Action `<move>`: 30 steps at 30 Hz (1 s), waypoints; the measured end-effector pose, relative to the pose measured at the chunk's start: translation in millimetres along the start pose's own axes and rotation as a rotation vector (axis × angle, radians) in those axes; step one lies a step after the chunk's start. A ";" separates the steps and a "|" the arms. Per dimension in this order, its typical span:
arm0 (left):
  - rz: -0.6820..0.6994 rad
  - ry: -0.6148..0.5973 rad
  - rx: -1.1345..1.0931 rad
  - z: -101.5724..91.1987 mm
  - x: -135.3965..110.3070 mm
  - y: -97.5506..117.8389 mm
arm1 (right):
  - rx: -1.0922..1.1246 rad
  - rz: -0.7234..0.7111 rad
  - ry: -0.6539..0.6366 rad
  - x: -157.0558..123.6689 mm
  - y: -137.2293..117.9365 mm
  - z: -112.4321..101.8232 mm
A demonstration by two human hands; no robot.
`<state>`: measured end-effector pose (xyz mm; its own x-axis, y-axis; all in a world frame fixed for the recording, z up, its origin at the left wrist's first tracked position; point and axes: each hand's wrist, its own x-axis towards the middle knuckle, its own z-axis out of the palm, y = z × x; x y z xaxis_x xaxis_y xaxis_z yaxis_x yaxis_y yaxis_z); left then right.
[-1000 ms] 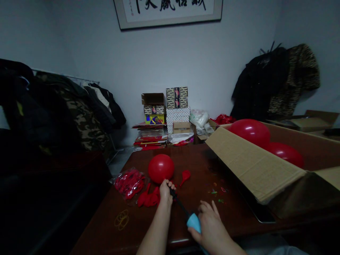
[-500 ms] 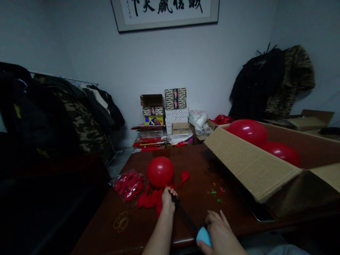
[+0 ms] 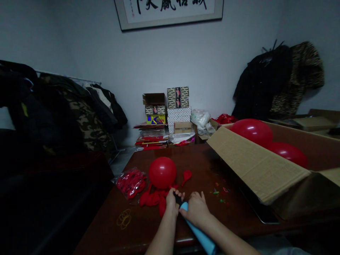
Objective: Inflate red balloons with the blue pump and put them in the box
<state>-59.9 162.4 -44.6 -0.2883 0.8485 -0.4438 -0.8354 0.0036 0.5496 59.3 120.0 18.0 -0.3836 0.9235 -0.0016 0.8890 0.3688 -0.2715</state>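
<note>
A blue and black hand balloon pump [image 3: 199, 235] slants from the table's front edge up to a red balloon [image 3: 162, 173], which is partly inflated. My left hand [image 3: 174, 200] is closed around the pump's black front end, right at the balloon's neck; the neck itself is mostly hidden by the fingers. My right hand [image 3: 196, 208] grips the blue barrel close behind the left one. Limp red balloons [image 3: 151, 198] lie beside and under my left hand. A single uninflated balloon [image 3: 187, 176] rests to the right of the inflated one.
A clear bag of red balloons [image 3: 132, 182] and yellowish rubber bands [image 3: 124, 219] lie on the left of the table [image 3: 106, 230]. At right stands a cardboard box [image 3: 255, 164] holding large red balloons [image 3: 253, 131]. Small coloured bits [image 3: 223, 191] and a dark flat device [image 3: 261, 209] lie before it.
My right hand has pushed the blue barrel forward up to my left hand, covering the black rod that showed before. The balloon looks slightly larger. The view has shifted a little.
</note>
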 end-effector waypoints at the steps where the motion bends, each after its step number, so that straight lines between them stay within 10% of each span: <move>1: -0.001 -0.001 0.009 -0.1 -0.5 1.5 | 0.002 0.003 0.003 1.7 -1.2 2.0; 17: -0.156 -0.145 -0.258 0.6 5.7 3.2 | 0.038 0.099 0.061 -4.0 10.2 6.1; 30: -0.259 -0.269 0.042 0.4 4.3 21.7 | 0.052 0.121 0.074 -4.8 17.9 4.5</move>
<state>-79.1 166.4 -34.3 0.0677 0.9254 -0.3728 -0.8433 0.2528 0.4744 75.9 121.7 8.8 -0.2530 0.9669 0.0332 0.9128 0.2499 -0.3230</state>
